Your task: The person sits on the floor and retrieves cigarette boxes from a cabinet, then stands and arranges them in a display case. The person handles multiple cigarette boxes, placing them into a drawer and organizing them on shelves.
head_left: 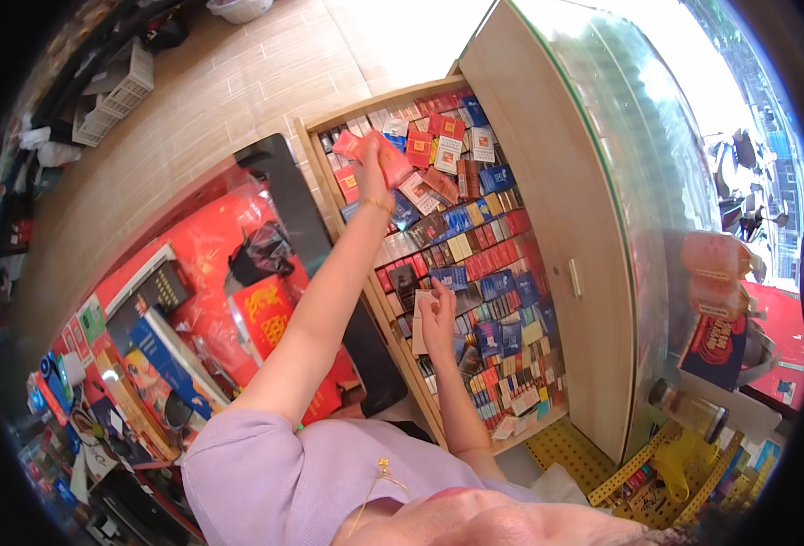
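Observation:
A wide wooden drawer (412, 389) lies before me, packed with rows of small boxes that look like cigarette packs. At its far left part, my left hand (373, 164) grips a red pack (394, 162); another red pack (347, 145) shows beside the fingers. Loose red and white packs (448, 153) lie to the right of it on top of the rows. Nearer to me, my right hand (437, 317) holds a pale flat box (421, 334) at the drawer's left side. Next to that box is a dark pack (404, 285), and blue packs (497, 285) lie to its right.
A wooden cabinet panel with a handle (574, 278) and a glass top borders the drawer on the right. To the left stands a red-covered surface (204, 225) with boxes and a black bag (262, 254). White plastic baskets (126, 85) sit farther off. A lidded jar (688, 409) is at right.

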`<action>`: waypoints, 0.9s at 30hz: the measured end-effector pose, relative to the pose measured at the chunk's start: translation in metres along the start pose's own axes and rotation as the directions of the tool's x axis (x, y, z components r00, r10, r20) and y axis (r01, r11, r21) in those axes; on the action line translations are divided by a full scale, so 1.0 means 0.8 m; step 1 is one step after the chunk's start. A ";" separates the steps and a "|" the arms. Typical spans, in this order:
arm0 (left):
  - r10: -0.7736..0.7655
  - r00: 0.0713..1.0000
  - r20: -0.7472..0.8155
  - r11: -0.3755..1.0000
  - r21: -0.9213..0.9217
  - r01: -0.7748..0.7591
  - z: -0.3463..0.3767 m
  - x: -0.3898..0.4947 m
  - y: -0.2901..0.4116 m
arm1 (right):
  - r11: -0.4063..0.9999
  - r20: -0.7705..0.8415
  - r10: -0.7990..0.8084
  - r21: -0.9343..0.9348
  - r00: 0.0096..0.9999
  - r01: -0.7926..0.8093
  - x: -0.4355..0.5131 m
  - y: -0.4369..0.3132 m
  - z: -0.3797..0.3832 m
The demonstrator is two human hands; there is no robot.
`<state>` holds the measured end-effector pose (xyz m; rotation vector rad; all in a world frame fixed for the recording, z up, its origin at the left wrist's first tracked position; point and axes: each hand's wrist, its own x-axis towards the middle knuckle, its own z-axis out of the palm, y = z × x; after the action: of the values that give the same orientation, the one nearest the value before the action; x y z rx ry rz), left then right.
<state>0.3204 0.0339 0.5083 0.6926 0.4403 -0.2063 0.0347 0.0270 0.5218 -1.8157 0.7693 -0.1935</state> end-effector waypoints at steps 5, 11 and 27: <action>0.025 0.993 -0.111 0.998 -0.058 -0.032 -0.006 0.091 0.047 | 0.928 -0.063 -0.263 -0.290 0.963 0.235 0.108 0.011 0.016; 0.046 0.991 -0.125 0.983 -0.170 -0.067 0.013 0.083 0.094 | 0.597 0.141 -0.619 -0.554 0.773 0.580 0.295 -0.025 0.079; 0.167 0.973 -0.163 0.967 -0.168 -0.194 0.012 0.076 0.106 | 0.346 0.438 -0.428 -0.729 0.791 0.591 0.457 -0.042 0.093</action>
<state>0.4048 0.0893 0.5355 0.5655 0.5274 0.0582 0.3678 -0.1226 0.4385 -2.9761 0.0545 -0.0516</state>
